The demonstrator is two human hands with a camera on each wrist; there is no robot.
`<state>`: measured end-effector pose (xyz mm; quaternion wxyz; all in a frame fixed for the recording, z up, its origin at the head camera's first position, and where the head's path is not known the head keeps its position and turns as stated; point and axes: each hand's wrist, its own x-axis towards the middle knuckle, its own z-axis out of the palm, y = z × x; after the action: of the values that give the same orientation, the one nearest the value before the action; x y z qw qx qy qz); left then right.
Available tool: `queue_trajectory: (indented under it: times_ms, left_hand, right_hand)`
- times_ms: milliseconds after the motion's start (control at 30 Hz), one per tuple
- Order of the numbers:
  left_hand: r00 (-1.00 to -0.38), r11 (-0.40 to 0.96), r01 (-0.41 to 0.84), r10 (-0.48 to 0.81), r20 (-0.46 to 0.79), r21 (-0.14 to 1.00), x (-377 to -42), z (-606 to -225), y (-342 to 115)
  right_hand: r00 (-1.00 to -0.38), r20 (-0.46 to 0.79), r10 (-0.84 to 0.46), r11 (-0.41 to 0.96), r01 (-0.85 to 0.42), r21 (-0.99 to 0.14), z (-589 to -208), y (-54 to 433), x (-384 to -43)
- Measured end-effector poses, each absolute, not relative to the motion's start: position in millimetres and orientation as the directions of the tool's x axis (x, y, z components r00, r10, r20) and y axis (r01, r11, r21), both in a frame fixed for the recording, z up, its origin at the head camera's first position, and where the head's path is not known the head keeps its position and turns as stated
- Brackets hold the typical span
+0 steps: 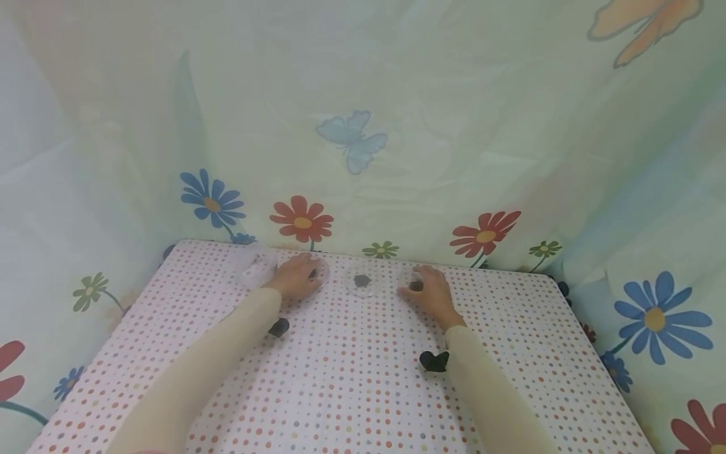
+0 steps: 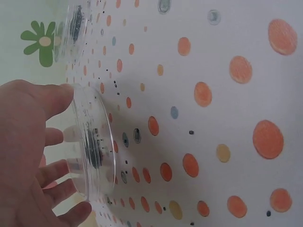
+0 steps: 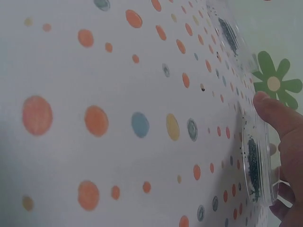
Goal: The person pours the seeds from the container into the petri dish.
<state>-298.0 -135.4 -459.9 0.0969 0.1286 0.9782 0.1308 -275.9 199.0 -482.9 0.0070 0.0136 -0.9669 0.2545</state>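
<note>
Three clear round petri dishes stand in a row at the back of the dotted table, each with a dark granular patch inside. My left hand [image 1: 295,277] grips the left petri dish [image 2: 97,142] by its rim, thumb on one side and fingers curled round the other. At the right end of the row, my right hand [image 1: 435,295] holds the right petri dish [image 3: 254,163] in the same way, its fingers partly hidden behind the dish. Between the hands sits the middle petri dish [image 1: 362,282], untouched. Both held dishes appear flat and close to the tabletop.
Left of my left hand lies a clear, crumpled-looking plastic item [image 1: 255,265]. A black piece [image 1: 279,327] shows beside the left forearm and another black piece [image 1: 434,361] beside the right one. A flower-printed backdrop [image 1: 397,183] rises right behind the table's back edge.
</note>
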Motion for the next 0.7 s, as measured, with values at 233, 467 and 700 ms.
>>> queue_trajectory:
  times_ms: [233,467,700]
  left_hand:
    - [-0.946,0.929,0.216,0.276,-0.172,0.299,-295.2,-453.7,-135.0]
    - [-0.947,0.928,0.204,0.268,-0.178,0.311,-294.8,-451.9,-136.4]
    - [-0.947,0.926,0.222,0.279,-0.158,0.306,-297.1,-453.5,-137.6]
  right_hand:
    - [-0.999,0.038,-0.027,0.866,-0.043,-0.497,-485.1,193.7,-276.4]
    - [-0.998,0.056,-0.033,0.866,-0.057,-0.496,-486.1,190.7,-276.5]
    - [-0.997,0.061,-0.037,0.871,-0.062,-0.487,-487.4,190.7,-277.6]
